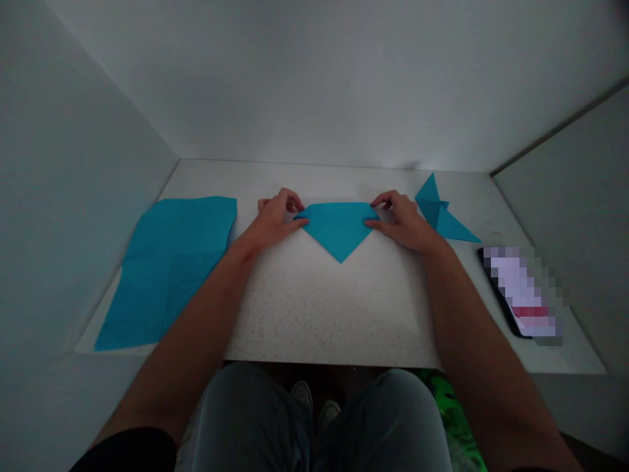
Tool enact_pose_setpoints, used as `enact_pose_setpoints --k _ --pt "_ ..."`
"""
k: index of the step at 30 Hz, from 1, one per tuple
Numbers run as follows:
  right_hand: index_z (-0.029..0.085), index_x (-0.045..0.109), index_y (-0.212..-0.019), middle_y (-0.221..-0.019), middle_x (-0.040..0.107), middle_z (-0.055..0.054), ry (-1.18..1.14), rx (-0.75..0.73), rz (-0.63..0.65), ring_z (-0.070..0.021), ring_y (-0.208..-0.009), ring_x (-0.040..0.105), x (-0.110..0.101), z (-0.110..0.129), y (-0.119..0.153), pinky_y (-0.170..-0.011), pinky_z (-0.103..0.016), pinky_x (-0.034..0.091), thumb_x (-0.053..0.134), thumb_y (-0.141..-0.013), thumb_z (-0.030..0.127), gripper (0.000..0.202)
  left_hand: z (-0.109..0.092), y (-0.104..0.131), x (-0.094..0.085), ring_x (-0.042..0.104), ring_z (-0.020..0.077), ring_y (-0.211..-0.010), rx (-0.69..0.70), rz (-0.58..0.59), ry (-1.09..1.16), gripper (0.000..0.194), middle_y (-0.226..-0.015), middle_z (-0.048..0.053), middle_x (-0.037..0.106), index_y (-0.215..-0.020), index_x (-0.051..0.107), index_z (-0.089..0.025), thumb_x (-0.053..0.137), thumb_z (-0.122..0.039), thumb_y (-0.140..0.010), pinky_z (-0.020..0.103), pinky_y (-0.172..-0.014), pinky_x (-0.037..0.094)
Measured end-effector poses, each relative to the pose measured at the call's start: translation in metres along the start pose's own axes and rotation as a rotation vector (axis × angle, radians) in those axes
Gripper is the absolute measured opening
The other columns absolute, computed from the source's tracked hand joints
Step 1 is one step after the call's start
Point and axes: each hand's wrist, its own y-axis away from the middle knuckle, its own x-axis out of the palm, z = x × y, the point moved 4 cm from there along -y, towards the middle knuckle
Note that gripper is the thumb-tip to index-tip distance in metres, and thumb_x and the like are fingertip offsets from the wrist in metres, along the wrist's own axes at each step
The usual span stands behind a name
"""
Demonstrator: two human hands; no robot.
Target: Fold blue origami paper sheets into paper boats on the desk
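Note:
A folded sheet of blue paper (340,229) lies in the middle of the white table, its top edge flat and its lower point turned towards me. At its left corner, my left hand (281,215) pinches the paper between thumb and fingers. My right hand (397,219) grips the opposite corner in the same way, thumb on the near face. The parts of the corners between the fingers are hidden.
A larger creased blue sheet (171,262) rests at the left. Beyond my right hand is a folded blue paper figure (435,213) with pointed ends. A phone (521,292), its screen blurred, lies at the right. Walls enclose the white table (329,314).

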Motion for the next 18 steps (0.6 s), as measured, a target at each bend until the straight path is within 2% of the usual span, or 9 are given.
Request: enact_pose_setpoints --k 3,6,8,10,13,15,16,18 --pt "0.033 0.067 -0.144 -0.127 0.071 -0.014 -0.001 -0.026 0.022 -0.0387 -0.114 0.064 0.001 0.003 0.000 -0.105 -0.062 0.047 0.077 -0.097 0.055 0.053 -0.002 0.000 0.000 0.064 0.0326 -0.115 0.026 0.024 -0.028 0.047 -0.121 0.010 0.071 -0.133 0.068 -0.027 0.084 -0.034 -0.089 0.057 -0.113 0.040" --pt "0.034 0.076 -0.128 -0.130 0.066 -0.013 0.034 -0.081 0.036 -0.0401 -0.123 0.061 -0.002 0.009 0.000 -0.107 -0.062 0.047 0.075 -0.098 0.052 0.035 -0.006 0.002 -0.001 0.059 0.0350 -0.127 0.049 0.028 -0.090 0.036 -0.130 0.011 0.065 -0.123 0.075 -0.027 0.082 -0.036 -0.089 0.056 -0.114 0.041" --pt "0.033 0.076 -0.118 -0.134 0.065 -0.012 0.033 -0.110 0.044 -0.0397 -0.128 0.059 -0.004 0.015 0.000 -0.109 -0.061 0.045 0.075 -0.098 0.045 0.024 -0.009 0.003 -0.002 0.058 0.0347 -0.131 0.057 0.043 -0.088 0.027 -0.134 0.010 0.065 -0.114 0.074 -0.026 0.080 -0.031 -0.089 0.057 -0.116 0.040" --pt "0.032 0.073 -0.115 -0.138 0.067 -0.011 0.001 -0.137 0.060 -0.0394 -0.130 0.059 -0.006 0.022 0.000 -0.111 -0.061 0.043 0.074 -0.097 0.038 0.020 -0.013 0.005 -0.002 0.060 0.0340 -0.134 0.077 0.068 -0.049 0.025 -0.140 0.010 0.067 -0.113 0.069 -0.026 0.076 -0.026 -0.089 0.057 -0.119 0.038" --pt "0.032 0.070 -0.122 -0.137 0.073 -0.010 -0.068 -0.144 0.089 -0.0396 -0.130 0.062 -0.005 0.029 0.001 -0.113 -0.062 0.040 0.071 -0.093 0.029 0.029 -0.019 0.007 -0.001 0.063 0.0328 -0.136 0.109 0.111 0.001 0.043 -0.146 0.010 0.070 -0.131 0.064 -0.027 0.072 -0.022 -0.090 0.057 -0.120 0.038" --pt "0.033 0.069 -0.130 -0.134 0.076 -0.009 -0.090 -0.143 0.111 -0.0393 -0.128 0.064 -0.003 0.031 0.001 -0.113 -0.061 0.040 0.070 -0.091 0.026 0.040 -0.022 0.007 0.000 0.065 0.0323 -0.135 0.130 0.141 -0.011 0.053 -0.143 0.010 0.072 -0.144 0.061 -0.028 0.071 -0.021 -0.092 0.057 -0.120 0.039" --pt "0.033 0.070 -0.134 -0.132 0.077 -0.009 -0.090 -0.146 0.121 -0.0389 -0.125 0.065 -0.002 0.030 0.001 -0.112 -0.060 0.040 0.070 -0.089 0.025 0.045 -0.023 0.006 0.000 0.066 0.0323 -0.133 0.146 0.148 -0.031 0.053 -0.140 0.010 0.074 -0.145 0.063 -0.028 0.070 -0.021 -0.093 0.057 -0.119 0.040" --pt "0.032 0.073 -0.134 -0.125 0.078 -0.009 -0.072 -0.158 0.137 -0.0378 -0.120 0.066 -0.002 0.029 0.000 -0.110 -0.059 0.041 0.071 -0.088 0.025 0.047 -0.025 0.004 -0.001 0.068 0.0311 -0.127 0.188 0.157 -0.073 0.042 -0.129 0.009 0.077 -0.134 0.072 -0.026 0.069 -0.021 -0.093 0.055 -0.116 0.043"
